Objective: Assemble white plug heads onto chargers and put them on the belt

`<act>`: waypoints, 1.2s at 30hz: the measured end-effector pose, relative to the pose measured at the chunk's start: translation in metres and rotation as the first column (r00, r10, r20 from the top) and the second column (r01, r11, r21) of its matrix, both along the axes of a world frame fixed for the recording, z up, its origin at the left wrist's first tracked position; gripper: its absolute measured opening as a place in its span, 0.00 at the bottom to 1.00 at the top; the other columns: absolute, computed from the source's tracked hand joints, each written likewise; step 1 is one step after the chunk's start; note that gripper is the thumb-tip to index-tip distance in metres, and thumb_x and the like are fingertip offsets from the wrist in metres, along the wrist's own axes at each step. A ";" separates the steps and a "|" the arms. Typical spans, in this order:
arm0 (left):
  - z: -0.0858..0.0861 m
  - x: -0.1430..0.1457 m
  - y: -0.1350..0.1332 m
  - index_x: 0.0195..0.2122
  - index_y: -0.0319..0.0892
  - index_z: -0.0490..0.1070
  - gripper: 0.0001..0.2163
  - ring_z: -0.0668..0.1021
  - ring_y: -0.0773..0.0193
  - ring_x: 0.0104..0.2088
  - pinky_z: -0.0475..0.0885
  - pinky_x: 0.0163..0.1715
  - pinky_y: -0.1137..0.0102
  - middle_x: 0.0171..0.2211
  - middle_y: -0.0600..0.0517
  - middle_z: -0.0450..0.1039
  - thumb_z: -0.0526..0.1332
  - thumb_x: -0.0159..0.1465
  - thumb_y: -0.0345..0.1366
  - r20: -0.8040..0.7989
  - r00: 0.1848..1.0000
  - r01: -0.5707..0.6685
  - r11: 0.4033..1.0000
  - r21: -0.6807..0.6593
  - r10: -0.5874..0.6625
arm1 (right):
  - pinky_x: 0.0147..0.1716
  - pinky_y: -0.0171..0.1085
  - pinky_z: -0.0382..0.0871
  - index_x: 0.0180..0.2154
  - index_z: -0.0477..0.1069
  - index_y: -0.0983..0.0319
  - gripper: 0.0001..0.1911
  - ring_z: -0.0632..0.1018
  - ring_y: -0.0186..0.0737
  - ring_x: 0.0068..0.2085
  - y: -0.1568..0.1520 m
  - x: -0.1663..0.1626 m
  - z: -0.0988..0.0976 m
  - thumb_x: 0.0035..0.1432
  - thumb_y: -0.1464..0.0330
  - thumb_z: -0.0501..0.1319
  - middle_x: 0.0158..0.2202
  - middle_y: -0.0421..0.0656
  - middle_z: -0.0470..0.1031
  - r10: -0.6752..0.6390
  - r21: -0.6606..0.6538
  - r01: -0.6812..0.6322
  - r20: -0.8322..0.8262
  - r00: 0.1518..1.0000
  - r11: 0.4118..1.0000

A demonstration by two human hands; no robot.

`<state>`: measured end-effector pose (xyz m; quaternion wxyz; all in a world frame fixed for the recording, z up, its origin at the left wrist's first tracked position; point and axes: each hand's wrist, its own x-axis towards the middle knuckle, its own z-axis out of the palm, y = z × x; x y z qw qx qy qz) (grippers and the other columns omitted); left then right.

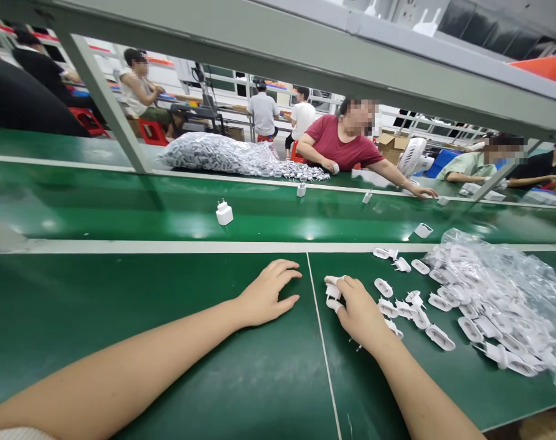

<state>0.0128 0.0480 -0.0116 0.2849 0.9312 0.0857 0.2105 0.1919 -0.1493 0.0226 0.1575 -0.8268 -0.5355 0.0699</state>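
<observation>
My left hand [266, 292] rests palm down on the green bench [122, 318], fingers loosely spread, holding nothing. My right hand [358, 308] lies just right of the white seam line, fingers curled round a small white plug part [333, 292]. Several more white plug parts [424, 305] lie scattered right of that hand, spilling from a clear plastic bag [507, 287].
A white charger [224, 213] stands on the green conveyor belt [122, 208] beyond the bench, with other small white pieces [423, 230] further right. A big bag of parts [218, 156] lies on the far side. A person in red [342, 143] works opposite; others sit behind.
</observation>
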 end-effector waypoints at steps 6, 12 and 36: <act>0.006 -0.004 0.009 0.70 0.46 0.66 0.29 0.67 0.46 0.72 0.66 0.72 0.48 0.70 0.43 0.68 0.67 0.69 0.44 -0.048 0.977 0.212 0.977 0.039 -0.210 | 0.57 0.49 0.75 0.62 0.71 0.57 0.27 0.79 0.50 0.55 -0.007 -0.012 0.004 0.63 0.78 0.61 0.53 0.48 0.79 0.158 0.134 -0.133 -0.206 0.966 0.982; -0.011 -0.018 0.007 0.80 0.62 0.41 0.40 0.64 0.42 0.74 0.71 0.67 0.43 0.78 0.51 0.54 0.63 0.72 0.52 -0.193 0.917 0.388 0.893 0.228 -0.349 | 0.57 0.47 0.75 0.63 0.72 0.59 0.22 0.79 0.50 0.56 -0.017 -0.022 0.020 0.70 0.68 0.64 0.53 0.51 0.79 0.248 0.285 -0.189 -0.188 0.950 0.940; -0.027 -0.012 0.028 0.70 0.65 0.69 0.30 0.71 0.37 0.70 0.80 0.57 0.42 0.74 0.55 0.63 0.59 0.68 0.62 -0.371 0.890 0.321 0.943 0.090 -0.267 | 0.75 0.67 0.36 0.74 0.52 0.72 0.51 0.35 0.72 0.79 -0.173 0.159 0.002 0.62 0.49 0.64 0.78 0.66 0.46 -0.847 -0.143 0.869 0.197 0.493 0.473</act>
